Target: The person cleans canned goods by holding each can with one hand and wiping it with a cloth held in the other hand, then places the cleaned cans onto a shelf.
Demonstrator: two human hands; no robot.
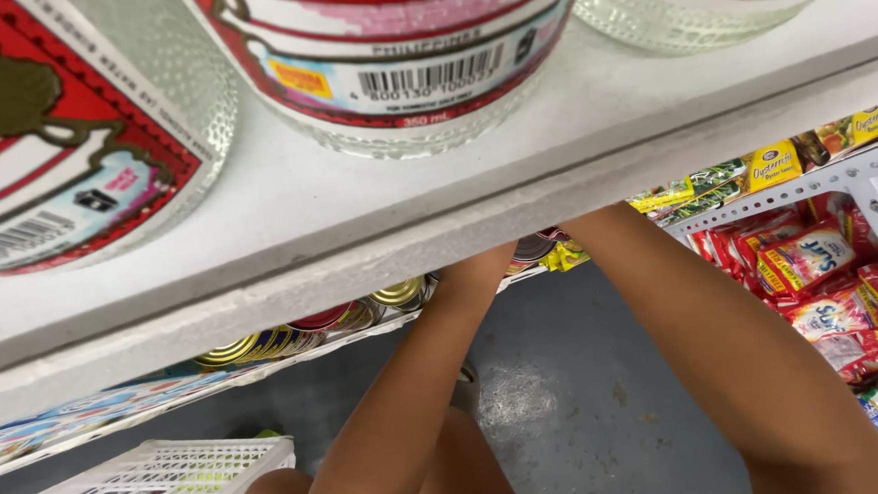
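Reaching under the white shelf (381, 204), the left hand (483, 269) nears the tin cans (397, 293); rigid, slick, best gripped round the sides. Neither hand's grip shows.

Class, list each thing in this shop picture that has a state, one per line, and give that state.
Glass bottles: upright on the white shelf.
Tin cans: lying in a row on the lower shelf.
Sachets: packed on the right rack.
White basket: on the floor.
Left hand: reaching under the shelf, grip hidden.
Right hand: hidden behind the shelf.

arms: two, bare, sleeveless | wrists: no watch or bands | hands: hidden
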